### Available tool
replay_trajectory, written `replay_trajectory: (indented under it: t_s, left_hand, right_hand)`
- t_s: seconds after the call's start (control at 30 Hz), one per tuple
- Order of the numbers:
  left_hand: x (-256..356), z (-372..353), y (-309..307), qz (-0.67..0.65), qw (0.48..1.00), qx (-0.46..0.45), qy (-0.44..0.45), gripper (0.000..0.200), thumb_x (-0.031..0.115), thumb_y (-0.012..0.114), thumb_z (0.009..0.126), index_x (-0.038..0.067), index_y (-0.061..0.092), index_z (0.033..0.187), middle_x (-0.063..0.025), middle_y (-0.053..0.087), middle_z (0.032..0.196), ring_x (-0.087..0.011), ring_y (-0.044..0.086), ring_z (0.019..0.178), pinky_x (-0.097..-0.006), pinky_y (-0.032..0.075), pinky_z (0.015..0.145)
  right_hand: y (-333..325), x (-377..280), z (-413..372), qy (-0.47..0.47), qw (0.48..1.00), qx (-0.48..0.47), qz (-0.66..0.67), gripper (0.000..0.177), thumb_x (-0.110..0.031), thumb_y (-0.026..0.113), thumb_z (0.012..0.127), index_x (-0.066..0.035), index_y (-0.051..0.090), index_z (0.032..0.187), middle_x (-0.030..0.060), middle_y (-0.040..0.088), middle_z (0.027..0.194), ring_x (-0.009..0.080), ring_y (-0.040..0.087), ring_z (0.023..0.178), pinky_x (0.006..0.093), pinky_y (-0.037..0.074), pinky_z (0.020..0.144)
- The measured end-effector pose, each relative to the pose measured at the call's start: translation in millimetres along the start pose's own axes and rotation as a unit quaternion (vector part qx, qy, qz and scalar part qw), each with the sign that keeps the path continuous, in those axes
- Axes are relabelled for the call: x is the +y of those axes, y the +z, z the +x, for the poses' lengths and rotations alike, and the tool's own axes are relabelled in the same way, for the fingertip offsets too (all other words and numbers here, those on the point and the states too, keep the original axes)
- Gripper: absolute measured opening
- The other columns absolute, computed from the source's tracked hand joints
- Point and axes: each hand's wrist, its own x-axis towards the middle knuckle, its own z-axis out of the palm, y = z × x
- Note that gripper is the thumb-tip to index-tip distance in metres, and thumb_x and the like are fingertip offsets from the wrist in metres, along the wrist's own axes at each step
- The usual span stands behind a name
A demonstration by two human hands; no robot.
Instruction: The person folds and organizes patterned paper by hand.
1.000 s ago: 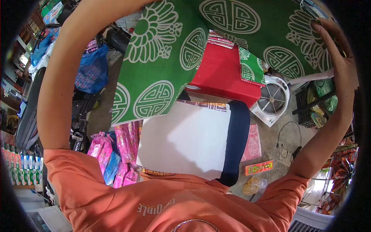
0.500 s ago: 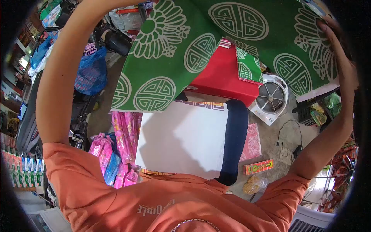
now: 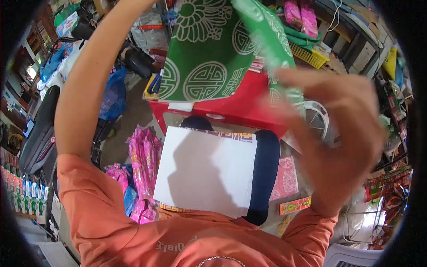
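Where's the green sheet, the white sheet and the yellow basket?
Green sheet (image 3: 209,54), head view: its patterned face.
White sheet (image 3: 206,172), head view: its shaded middle.
Yellow basket (image 3: 308,55), head view: its side wall.

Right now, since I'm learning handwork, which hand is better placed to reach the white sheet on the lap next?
Probably the right hand: blurred, but nearer the white sheet; the left hand is beyond the top edge.

Pink plastic-wrapped bundles lie on the floor near a motorbike and a blue plastic bag, with a partly hidden fan, a printed red box and a yellow basket rightward.
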Motion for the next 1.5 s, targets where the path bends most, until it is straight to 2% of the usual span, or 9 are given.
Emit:
replay_trajectory:
  t_s: [0.17,0.37,0.43,0.67,0.93,1.23,1.3,1.37,1.5]
  left_hand:
    - [25.5,-9.0,-0.2,-0.204,0.979,0.028,-0.008,0.026,0.018,0.063,0.104,-0.003,0.078,0.108,-0.0078,0.077,0.088,-0.0146,0.072,0.073,-0.0281,0.057,0.066]
    - [24.4,-18.8,-20.8,-0.223,0.974,0.001,0.032,0.026,0.019,0.064,0.105,0.000,0.077,0.117,-0.0049,0.078,0.090,-0.0088,0.071,0.073,-0.0227,0.055,0.065]
    - [24.0,-26.8,-26.3,-0.224,0.974,-0.005,0.039,0.025,0.019,0.065,0.105,0.001,0.078,0.117,-0.0044,0.078,0.089,-0.0078,0.070,0.072,-0.0220,0.055,0.064]
    - [5.7,-40.2,-30.6,-0.312,0.949,-0.036,0.022,0.025,0.017,0.074,0.099,-0.001,0.078,0.114,-0.0074,0.079,0.090,-0.0102,0.072,0.070,-0.0220,0.057,0.062]
    - [-21.3,-65.9,-42.5,-0.279,0.954,-0.106,0.040,0.031,0.017,0.075,0.097,-0.001,0.075,0.123,-0.0126,0.079,0.104,-0.0153,0.077,0.087,-0.0277,0.063,0.076]
    - [-20.2,-85.1,-22.4,-0.377,0.904,-0.193,-0.057,0.047,0.007,0.050,0.095,-0.007,0.062,0.138,-0.0197,0.072,0.126,-0.0225,0.073,0.107,-0.0358,0.063,0.091]
    - [-2.6,-92.6,-13.6,-0.278,0.934,-0.200,-0.104,0.040,0.021,0.063,0.101,-0.002,0.068,0.133,-0.0190,0.074,0.120,-0.0203,0.074,0.100,-0.0316,0.062,0.085]
    - [-30.3,-98.9,19.0,-0.333,0.923,-0.182,0.068,0.021,0.022,0.080,0.093,0.004,0.081,0.103,-0.0047,0.078,0.089,-0.0116,0.070,0.075,-0.0285,0.051,0.065]
    - [-39.6,-108.8,36.3,-0.269,0.938,-0.206,0.071,0.028,0.025,0.084,0.090,0.001,0.081,0.105,-0.0032,0.077,0.088,-0.0071,0.069,0.080,-0.0217,0.054,0.076]
  right_hand:
    - [16.0,-4.7,8.9,0.015,0.995,-0.058,0.078,0.050,-0.037,0.083,0.081,-0.004,0.074,0.118,0.0112,0.073,0.115,0.0253,0.068,0.102,0.0405,0.049,0.085]
    - [32.8,85.9,21.7,0.194,0.952,0.228,0.068,0.061,-0.033,0.076,0.092,-0.004,0.059,0.143,0.0103,0.065,0.133,0.0213,0.057,0.126,0.0376,0.040,0.111]
    - [41.6,115.5,16.8,0.230,0.908,0.257,0.238,0.057,-0.029,0.079,0.092,-0.002,0.061,0.138,0.0100,0.068,0.126,0.0205,0.061,0.119,0.0352,0.041,0.110]
    - [54.0,165.4,-11.8,0.296,0.859,0.080,0.409,0.026,-0.019,0.074,0.099,-0.001,0.071,0.117,0.0020,0.072,0.106,0.0089,0.064,0.098,0.0244,0.047,0.092]
    - [35.7,163.0,2.6,0.311,0.864,0.068,0.389,0.021,-0.025,0.072,0.101,-0.006,0.072,0.110,-0.0061,0.069,0.091,0.0015,0.056,0.074,0.0177,0.038,0.065]
    - [0.6,161.5,30.3,0.333,0.885,0.046,0.323,0.024,-0.023,0.071,0.102,-0.003,0.072,0.116,-0.0009,0.074,0.100,0.0044,0.067,0.086,0.0191,0.050,0.077]
    - [-9.4,153.3,39.1,0.328,0.897,0.038,0.293,0.025,-0.023,0.071,0.101,-0.003,0.072,0.118,-0.0006,0.074,0.100,0.0044,0.067,0.087,0.0190,0.051,0.076]
    - [-18.2,154.0,42.0,0.321,0.910,0.053,0.256,0.027,-0.023,0.073,0.100,-0.003,0.072,0.119,-0.0002,0.074,0.102,0.0042,0.067,0.088,0.0189,0.051,0.076]
    - [-35.2,158.1,37.9,0.329,0.917,0.054,0.218,0.028,-0.024,0.074,0.100,-0.003,0.072,0.119,-0.0004,0.073,0.103,0.0051,0.066,0.090,0.0200,0.050,0.079]
